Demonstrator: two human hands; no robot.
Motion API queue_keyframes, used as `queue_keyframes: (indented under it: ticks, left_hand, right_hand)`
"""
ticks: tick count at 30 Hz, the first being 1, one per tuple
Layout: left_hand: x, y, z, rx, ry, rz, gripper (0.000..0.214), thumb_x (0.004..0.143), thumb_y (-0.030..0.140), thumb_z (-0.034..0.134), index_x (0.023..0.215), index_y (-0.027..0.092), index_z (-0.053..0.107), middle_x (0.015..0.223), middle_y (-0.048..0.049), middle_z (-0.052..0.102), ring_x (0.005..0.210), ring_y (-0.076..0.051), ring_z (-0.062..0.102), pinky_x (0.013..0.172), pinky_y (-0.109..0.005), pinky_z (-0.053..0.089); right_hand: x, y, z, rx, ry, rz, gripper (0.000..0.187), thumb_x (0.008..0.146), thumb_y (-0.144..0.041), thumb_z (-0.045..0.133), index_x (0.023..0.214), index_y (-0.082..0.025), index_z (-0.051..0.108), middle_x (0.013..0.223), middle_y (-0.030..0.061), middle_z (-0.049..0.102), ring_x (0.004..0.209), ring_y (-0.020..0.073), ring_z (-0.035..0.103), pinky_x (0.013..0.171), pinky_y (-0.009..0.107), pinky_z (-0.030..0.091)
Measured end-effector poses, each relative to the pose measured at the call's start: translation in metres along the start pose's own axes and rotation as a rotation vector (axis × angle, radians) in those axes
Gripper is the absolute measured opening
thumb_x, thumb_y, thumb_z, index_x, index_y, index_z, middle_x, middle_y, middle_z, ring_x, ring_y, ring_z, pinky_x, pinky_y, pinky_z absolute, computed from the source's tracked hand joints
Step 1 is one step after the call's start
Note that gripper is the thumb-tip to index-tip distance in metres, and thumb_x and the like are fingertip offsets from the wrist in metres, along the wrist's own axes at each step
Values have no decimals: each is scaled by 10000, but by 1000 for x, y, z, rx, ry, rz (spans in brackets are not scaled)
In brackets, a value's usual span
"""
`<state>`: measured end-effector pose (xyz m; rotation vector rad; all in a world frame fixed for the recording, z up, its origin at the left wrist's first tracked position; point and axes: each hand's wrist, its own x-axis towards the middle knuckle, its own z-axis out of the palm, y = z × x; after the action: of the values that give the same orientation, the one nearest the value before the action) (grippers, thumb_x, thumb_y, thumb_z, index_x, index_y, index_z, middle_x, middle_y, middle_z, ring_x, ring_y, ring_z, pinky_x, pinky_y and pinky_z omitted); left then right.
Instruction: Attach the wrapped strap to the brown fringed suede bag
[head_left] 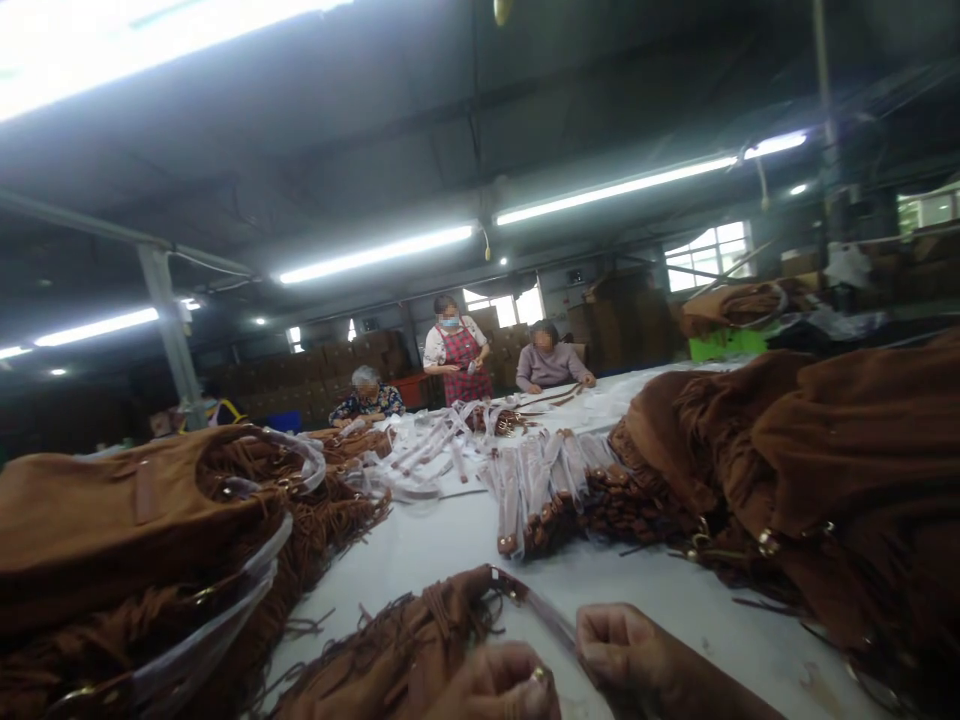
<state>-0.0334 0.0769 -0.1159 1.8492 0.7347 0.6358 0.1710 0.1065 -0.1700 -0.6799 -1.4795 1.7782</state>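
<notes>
Nearest us is our left hand (510,682), at the near edge of a soft brown, suede-looking bag with long thin fringe (405,640). Its fingers are bent narrow, with a small gold-coloured metal piece (538,675) showing among them; blur keeps us from telling whether they pinch it or it is worn as a ring. Our right hand (622,645) is just right of the bag, fingers curled closed against a flat brown strap sleeved in clear plastic (551,620); we cannot tell whether any of the strap is caught inside.

The bag lies slumped on a white tabletop (450,540), its strap running out from the bag's far right corner. We judge the bag light and limp, likely to fold wherever it is lifted, its fringe apt to snag or trail. The strap should be stiffer, but its film slippery, so we would hold it close to the metal fitting at the bag's corner (512,590) and steady the bag by its body, not its fringe.

Left of the bag rises a stack of similar brown bags (150,520); right of it, another brown heap (750,450). Beyond the bag lies a row of plastic-wrapped brown straps (525,500).
</notes>
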Motion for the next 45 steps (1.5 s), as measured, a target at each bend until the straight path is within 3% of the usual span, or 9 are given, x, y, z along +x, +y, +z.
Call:
queue_keyframes:
  ticks: [5,8,12,19,25,31,35,38,45]
  left_hand:
    - [7,25,-19,611,346,-76,414,651,549,661,695,159,530,608,17,438,579,-107,375,535,-213,269]
    - [2,11,-17,918,114,-6,360,679,507,656,764,170,564,704,1,497,658,-127,416,598,-221,305]
    - [-16,-27,20,451,-265,-144,355,787,501,546,848,153,561,740,4,528,655,-103,459,582,-192,341]
    - [-26,-50,36,296,-166,-219,341,812,486,517,792,147,540,674,30,470,609,-87,415,540,-193,315]
    - [-33,-42,22,354,-224,-86,386,925,430,285,882,158,556,839,-27,543,774,-134,489,739,-251,385]
    - [-32,-48,18,329,-271,-125,411,927,440,282,873,160,578,851,-27,569,794,-142,505,760,-267,375]
    - [-34,-50,17,325,-246,-120,355,895,460,371,880,175,582,849,-14,569,816,-146,498,772,-266,358]
    - [-36,-51,21,275,-178,-124,349,866,469,423,792,161,570,750,3,521,729,-126,468,681,-238,349]
    - [-41,-55,33,-45,-1,-246,351,722,476,612,678,147,498,616,42,425,580,-86,365,527,-209,276]
  right_hand:
    - [-12,-16,11,-77,34,-26,346,728,-424,637,641,-130,476,545,-44,433,458,49,369,449,170,295]
    - [-12,-19,5,-86,46,-83,295,748,-384,626,675,-128,500,596,-32,465,515,65,421,503,184,344]
    - [-7,-4,-2,-159,-39,33,259,767,-355,604,694,-123,515,611,-28,481,522,75,450,535,210,381]
    - [6,24,7,-458,-40,54,186,806,-283,530,777,-110,591,701,9,577,642,104,505,645,240,401]
    - [-10,-17,-5,-631,129,-116,148,807,-177,516,881,-103,621,868,62,642,836,155,573,817,302,420]
    - [-55,-24,5,-1185,-349,-115,382,783,-10,417,1043,-174,644,1185,77,575,1161,197,459,998,385,322]
    - [-76,-4,7,-1492,-297,14,361,820,-121,501,1103,-310,619,1337,26,459,1272,279,323,1011,509,240]
    - [-72,4,9,-1486,-275,41,153,846,-268,545,924,-288,675,1247,14,537,1263,298,328,1008,503,222]
    - [-54,-7,15,-958,-96,139,229,849,-327,522,873,-142,654,796,35,634,779,157,554,801,312,405]
